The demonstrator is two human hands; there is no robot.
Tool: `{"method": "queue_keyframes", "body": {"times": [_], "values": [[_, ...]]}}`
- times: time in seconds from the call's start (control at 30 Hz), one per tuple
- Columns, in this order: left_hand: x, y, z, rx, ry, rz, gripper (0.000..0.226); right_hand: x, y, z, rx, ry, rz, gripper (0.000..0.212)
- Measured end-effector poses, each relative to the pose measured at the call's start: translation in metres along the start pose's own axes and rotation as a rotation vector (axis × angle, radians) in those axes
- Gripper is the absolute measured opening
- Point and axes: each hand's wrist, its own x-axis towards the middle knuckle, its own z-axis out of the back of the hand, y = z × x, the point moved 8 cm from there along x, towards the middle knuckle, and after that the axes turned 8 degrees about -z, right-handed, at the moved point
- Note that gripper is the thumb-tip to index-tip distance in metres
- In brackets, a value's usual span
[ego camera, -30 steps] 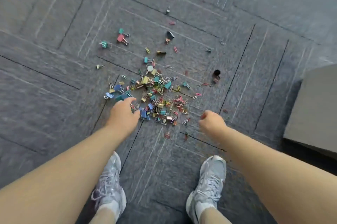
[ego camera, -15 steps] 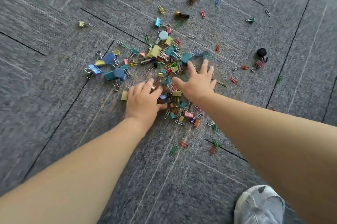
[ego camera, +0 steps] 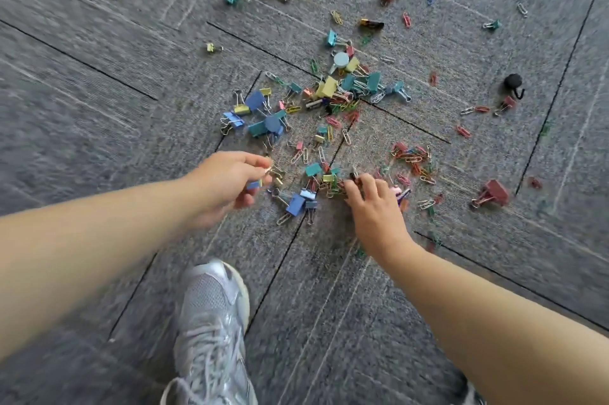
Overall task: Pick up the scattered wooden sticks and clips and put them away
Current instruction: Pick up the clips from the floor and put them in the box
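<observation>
The left hand (ego camera: 230,185) pinches a small binder clip (ego camera: 269,171) by its wire handles between thumb and fingertips, just above the carpet (ego camera: 99,114), and a second clip (ego camera: 255,184), blue and yellow, sits tucked under its fingers. The right hand (ego camera: 375,206) has its fingers curled down into the near heap (ego camera: 316,188) of clips. I cannot tell whether it has hold of any, since the knuckles hide the tips. Most of the clips lie loose on the floor: a thick far heap (ego camera: 346,88), a knot of paper clips (ego camera: 412,157) just beyond the right hand, and strays well apart towards the edges. No wooden sticks and no box or tray show anywhere in view. The likeliest trouble is the thin pinch, because a clip held only by its wire loops can swing and drop back as the hand lifts. Paper clips are flat and may snag in the carpet pile, so a raking grab could leave some behind or flick them further off. The shoe (ego camera: 214,322) stands near the heap, and a shuffle could tread clips in. Far strays such as the red clip (ego camera: 492,192) are easy to miss.
</observation>
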Motion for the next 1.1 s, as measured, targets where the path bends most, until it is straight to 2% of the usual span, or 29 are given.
{"method": "queue_keyframes", "body": {"times": [0.13,0.23,0.3,0.4,0.5,0.57,0.77,0.87,0.93,1.03,1.1], "values": [[-0.027,0.008,-0.014,-0.391,0.101,0.210,0.026,0.007,-0.016,0.010,0.127,0.082,-0.216,0.047],[-0.022,0.011,-0.033,-0.591,0.157,0.242,0.025,0.019,-0.012,0.020,0.443,0.208,-0.446,0.024],[-0.017,0.012,-0.040,-0.656,0.142,0.231,0.025,0.024,0.007,0.035,0.641,0.251,-0.461,0.021],[-0.017,0.011,-0.047,-0.734,0.124,0.238,0.023,0.018,0.058,0.082,0.686,0.219,-0.232,0.020],[-0.018,0.001,-0.048,-0.854,0.165,0.243,0.026,0.003,0.104,0.113,0.557,0.134,0.067,0.024],[-0.013,-0.005,-0.042,-0.876,0.154,0.225,0.024,-0.003,0.122,0.118,0.447,0.060,0.198,0.027],[0.000,0.000,-0.046,-0.948,0.257,0.238,0.029,0.006,0.136,0.111,0.281,-0.094,0.295,0.034],[0.006,-0.001,-0.049,-1.050,0.276,0.237,0.020,0.012,0.137,0.107,0.316,-0.115,0.314,0.026],[0.013,0.000,-0.046,-1.090,0.254,0.219,0.025,0.012,0.136,0.107,0.310,-0.153,0.343,0.022],[0.022,0.001,-0.038,-1.078,0.245,0.186,0.023,0.014,0.129,0.117,0.406,-0.198,0.418,0.029],[0.028,0.006,-0.031,-1.100,0.180,0.210,0.024,0.033,0.109,0.126,0.513,-0.248,0.339,0.033]]}}
